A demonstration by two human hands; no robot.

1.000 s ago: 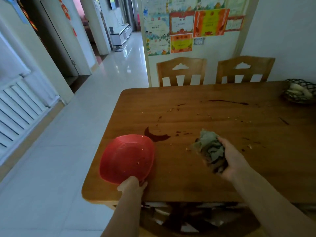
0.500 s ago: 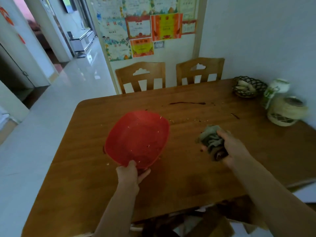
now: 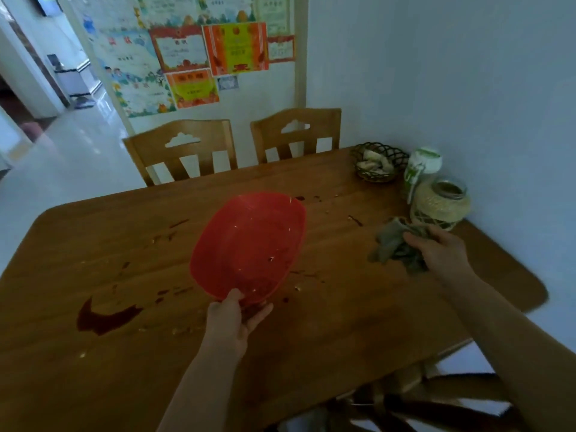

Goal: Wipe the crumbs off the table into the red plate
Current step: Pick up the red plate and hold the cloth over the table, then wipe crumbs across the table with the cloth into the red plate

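Note:
My left hand point(image 3: 233, 319) grips the near rim of the red plate point(image 3: 249, 244), which is lifted and tilted over the middle of the wooden table point(image 3: 358, 332); a few pale specks lie inside it. My right hand point(image 3: 439, 249) is closed on a crumpled grey-green cloth point(image 3: 389, 241) at the table's right side, close to the surface. Small crumbs point(image 3: 297, 288) and dark red smears are scattered over the tabletop, and a larger dark spill point(image 3: 106, 316) sits at the left.
A twine-wrapped jar point(image 3: 439, 207), a white and green bottle point(image 3: 420, 166) and a wire basket point(image 3: 378, 162) stand at the far right by the wall. Two wooden chairs point(image 3: 184, 151) are pushed in at the far edge. Another chair sits below the near edge.
The view has swung right and closer. The red plate has left the table's near left corner and is now held up over the middle. My right hand has carried the cloth toward the right.

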